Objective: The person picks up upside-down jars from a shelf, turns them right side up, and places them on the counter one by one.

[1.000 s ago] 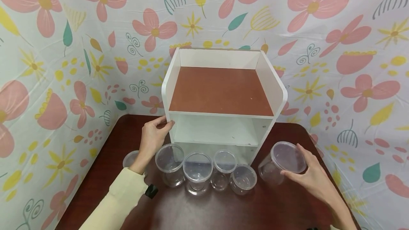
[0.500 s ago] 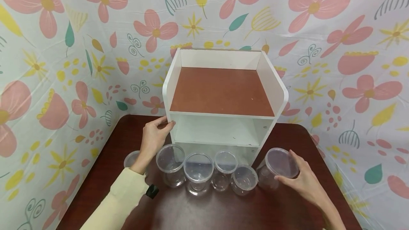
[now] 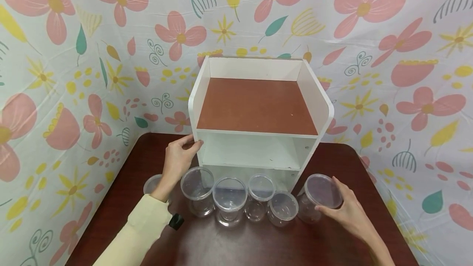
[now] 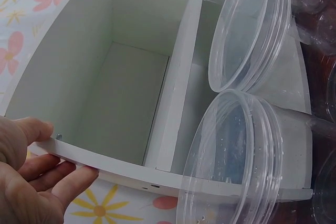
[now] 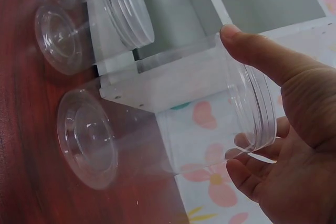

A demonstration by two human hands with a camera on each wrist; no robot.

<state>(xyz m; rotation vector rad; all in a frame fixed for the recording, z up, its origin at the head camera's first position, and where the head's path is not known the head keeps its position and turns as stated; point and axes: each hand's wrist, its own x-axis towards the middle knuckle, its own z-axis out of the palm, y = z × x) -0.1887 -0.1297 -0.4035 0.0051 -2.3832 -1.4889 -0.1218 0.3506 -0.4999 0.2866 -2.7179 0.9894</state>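
My left hand holds the left side panel of a white shelf unit; in the left wrist view the thumb lies inside the panel's edge and the fingers outside it. At the right, my right hand grips a tall clear plastic jar around its lid. The right wrist view shows this jar's round base at or near the tabletop; whether it touches, I cannot tell. Immediately left of it is a shorter clear jar.
More lidded clear jars stand in a row before the unit, including a tall jar, a narrow jar and a wide jar. Another jar is partly hidden behind my left forearm. A floral cloth hangs behind the dark table.
My right hand has brought the tall jar leftward and slightly toward me, close to the end of the row. The left hand stays on the shelf unit's panel.
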